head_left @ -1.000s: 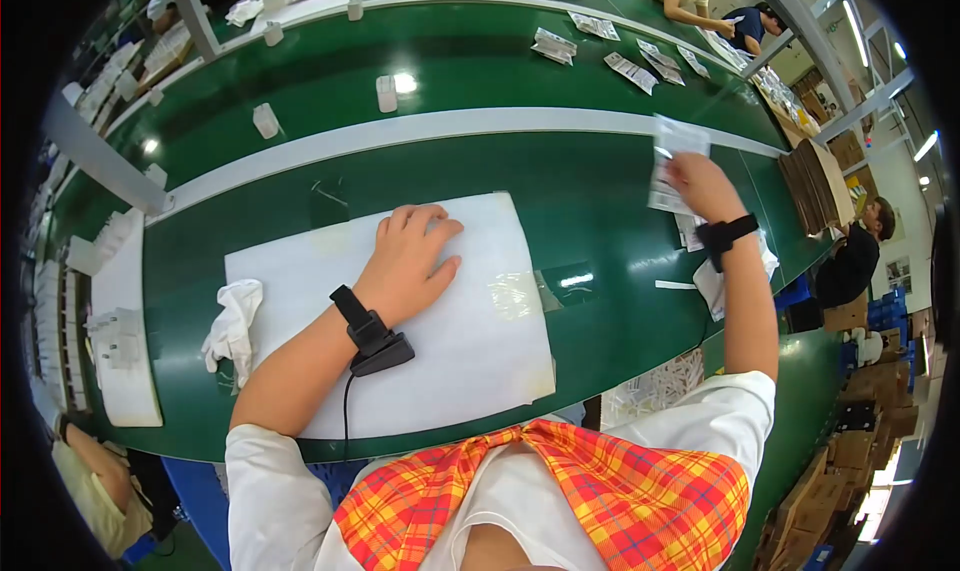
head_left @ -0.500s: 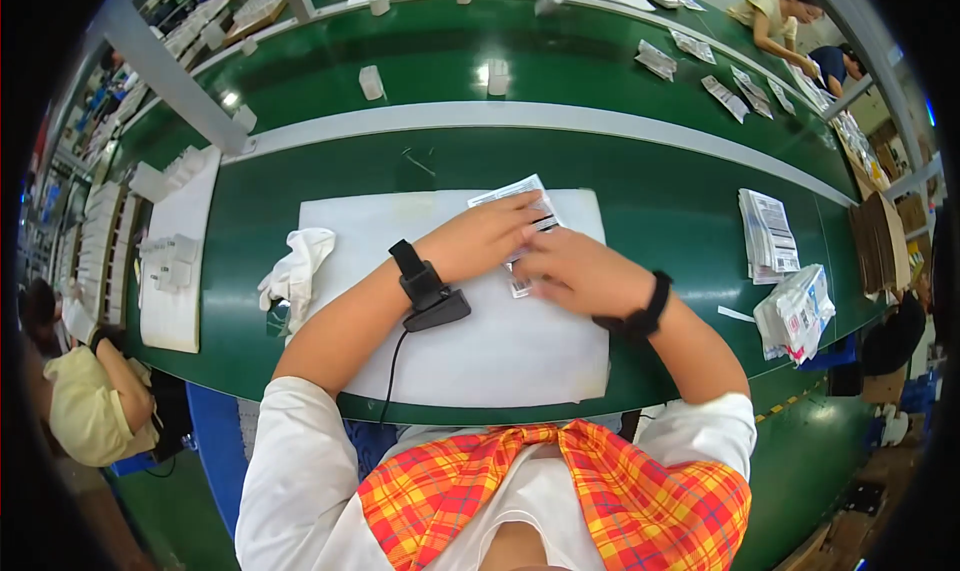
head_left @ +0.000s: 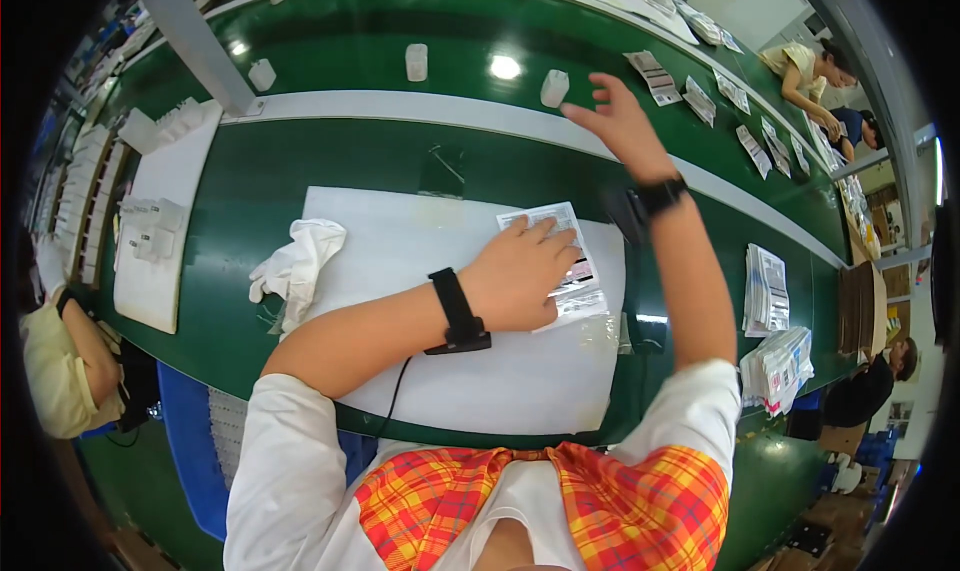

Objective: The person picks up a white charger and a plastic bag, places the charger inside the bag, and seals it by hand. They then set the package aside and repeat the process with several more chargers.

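Observation:
On the white mat (head_left: 400, 241), a flat plastic packet with a printed label (head_left: 582, 263) lies partly covered by my left hand (head_left: 512, 279). The fingers of that hand are stretched out and rest flat on the packet. My right hand (head_left: 622, 126) is raised past the grey rail, its thumb and fingers apart and nothing in them. Just left of its thumb stands a small translucent white container (head_left: 555, 89) on the green surface beyond the rail. Another such container (head_left: 416, 63) stands further left.
White gloves (head_left: 300, 266) lie at the mat's left edge. Stacks of printed packets (head_left: 766, 291) sit at the right. More packets (head_left: 697, 101) lie beyond the rail (head_left: 420, 106). A board with translucent parts (head_left: 150, 236) is at the left. Co-workers sit on both sides.
My right hand has left the packet and moved up and right over the rail toward a container. My left hand now lies flat on the packet. The view has shifted slightly.

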`<state>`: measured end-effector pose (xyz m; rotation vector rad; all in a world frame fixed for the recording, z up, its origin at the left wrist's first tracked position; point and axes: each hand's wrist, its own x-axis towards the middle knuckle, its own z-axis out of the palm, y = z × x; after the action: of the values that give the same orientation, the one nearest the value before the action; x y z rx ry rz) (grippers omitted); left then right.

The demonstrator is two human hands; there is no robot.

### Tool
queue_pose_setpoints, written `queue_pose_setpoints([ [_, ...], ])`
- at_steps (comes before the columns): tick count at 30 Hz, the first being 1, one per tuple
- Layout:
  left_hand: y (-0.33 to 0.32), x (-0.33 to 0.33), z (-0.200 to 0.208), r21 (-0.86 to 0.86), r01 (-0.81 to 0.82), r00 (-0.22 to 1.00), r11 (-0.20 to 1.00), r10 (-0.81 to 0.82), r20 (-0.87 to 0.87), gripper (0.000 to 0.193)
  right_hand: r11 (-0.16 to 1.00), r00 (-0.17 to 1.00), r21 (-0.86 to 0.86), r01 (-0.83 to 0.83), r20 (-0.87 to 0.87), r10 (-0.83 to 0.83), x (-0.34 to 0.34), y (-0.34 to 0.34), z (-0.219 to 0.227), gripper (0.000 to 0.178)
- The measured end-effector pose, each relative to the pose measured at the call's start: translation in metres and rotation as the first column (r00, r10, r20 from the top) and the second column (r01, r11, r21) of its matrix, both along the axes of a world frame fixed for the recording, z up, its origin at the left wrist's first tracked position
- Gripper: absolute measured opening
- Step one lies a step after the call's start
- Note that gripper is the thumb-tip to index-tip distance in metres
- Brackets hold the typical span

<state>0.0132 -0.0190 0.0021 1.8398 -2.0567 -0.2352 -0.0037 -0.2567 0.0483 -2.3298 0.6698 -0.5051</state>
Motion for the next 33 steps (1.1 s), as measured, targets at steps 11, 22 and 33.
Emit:
queue_pose_setpoints([
  [11,-0.013,-0.002,-0.001,0.177,-0.021,0.99,0.984,0.045,-0.133,0.039,0.491,0.889,0.803,-0.338,0.443,-0.113,0.007,-0.028,-0.032,0.057],
  [22,-0.01,0.008,-0.031,-0.06,-0.082,0.976,0.995,0.068,-0.209,0.048,0.985,0.974,0.064,-0.162,-0.151,0.17,-0.157,0.134,-0.02,0.06],
  [33,0.011,-0.014,0.002,-0.022,-0.181,0.981,0.983,0.182,0.064,0.06,0.996,0.987,0.015,-0.087,-0.132,0.088,-0.136,0.142,-0.025,0.044],
])
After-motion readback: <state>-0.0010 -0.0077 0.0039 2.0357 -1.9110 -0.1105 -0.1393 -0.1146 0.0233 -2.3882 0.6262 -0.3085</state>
